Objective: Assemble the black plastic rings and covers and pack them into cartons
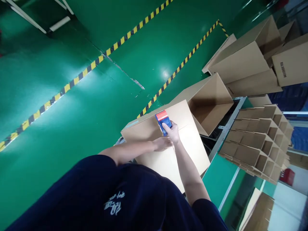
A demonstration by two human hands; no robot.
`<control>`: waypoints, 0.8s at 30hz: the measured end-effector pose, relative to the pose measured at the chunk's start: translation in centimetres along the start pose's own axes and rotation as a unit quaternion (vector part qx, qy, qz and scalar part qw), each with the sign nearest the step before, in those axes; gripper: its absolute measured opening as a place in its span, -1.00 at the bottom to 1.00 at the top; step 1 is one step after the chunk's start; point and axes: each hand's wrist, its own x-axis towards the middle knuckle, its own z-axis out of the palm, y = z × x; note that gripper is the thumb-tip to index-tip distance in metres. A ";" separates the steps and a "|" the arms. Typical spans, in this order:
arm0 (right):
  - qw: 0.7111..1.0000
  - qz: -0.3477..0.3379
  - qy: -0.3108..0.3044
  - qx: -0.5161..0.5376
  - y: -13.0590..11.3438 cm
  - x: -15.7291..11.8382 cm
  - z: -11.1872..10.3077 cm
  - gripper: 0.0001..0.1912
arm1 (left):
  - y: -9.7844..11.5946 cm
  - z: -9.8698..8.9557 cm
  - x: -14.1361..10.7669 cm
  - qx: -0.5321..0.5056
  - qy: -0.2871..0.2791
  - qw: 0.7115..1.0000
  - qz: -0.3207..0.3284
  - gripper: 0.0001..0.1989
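Bearing white characters too blurred to read, the dark shirt sits nearest. Beyond it, the left hand is at the carton, its grip unclear; the right hand clasps the tape dispenser, just beyond the left. Far right, another box carries illegible print.

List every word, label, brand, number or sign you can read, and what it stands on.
No text reads clearly enough to quote.
Dark shirt: white characters, too blurred to read.
Upper-right cardboard box: dark print, too small and blurred.
Blue-and-red tape dispenser: no readable brand.
Yellow-and-black floor tape: stripes, no legible words.
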 end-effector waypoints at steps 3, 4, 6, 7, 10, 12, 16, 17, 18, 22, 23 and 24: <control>1.000 0.002 0.012 -0.001 0.0 -0.3 -0.3 -0.47 | -1.5 -4.7 -3.3 -0.097 0.068 0.989 -0.093 -0.76; 1.000 0.005 0.012 0.000 0.0 -0.4 -0.3 -0.47 | -2.1 -6.6 -3.4 -0.122 0.105 0.978 -0.134 -0.65; 1.000 0.015 0.007 0.005 0.0 -0.3 -0.3 -0.47 | -3.4 -10.3 -1.8 -0.180 0.155 0.950 -0.203 -0.47; 1.000 0.020 0.004 0.006 0.1 -0.3 -0.3 -0.47 | -3.9 -11.9 -0.3 -0.214 0.159 0.937 -0.226 -0.40; 0.999 0.034 0.001 0.003 0.2 -0.4 -0.3 -0.45 | -4.5 -15.0 4.6 -0.304 0.113 0.910 -0.260 -0.34; 0.999 0.043 0.001 -0.004 0.0 -0.3 -0.2 -0.42 | -4.3 -15.6 6.8 -0.336 0.080 0.897 -0.274 -0.41; 0.998 0.053 -0.005 -0.022 -1.2 0.3 0.1 -0.39 | -3.7 -15.1 8.1 -0.341 0.079 0.885 -0.309 -0.58; 0.998 0.056 -0.004 -0.032 -1.6 0.3 0.1 -0.39 | -3.8 -15.0 8.2 -0.332 0.094 0.884 -0.316 -0.63; 0.997 0.060 -0.003 -0.045 -1.8 0.1 -0.1 -0.40 | -4.1 -15.3 8.4 -0.319 0.115 0.884 -0.322 -0.67; 0.991 0.091 0.007 -0.101 -1.4 -2.6 -1.6 -0.41 | -6.4 -18.5 10.1 -0.230 0.208 0.888 -0.339 -0.79; 0.989 0.101 0.014 -0.110 -1.0 -3.5 -2.0 -0.41 | -7.2 -19.5 10.6 -0.205 0.220 0.890 -0.343 -0.80; 0.987 0.111 0.019 -0.117 -0.6 -4.3 -2.4 -0.40 | -8.2 -20.3 11.1 -0.181 0.222 0.892 -0.348 -0.79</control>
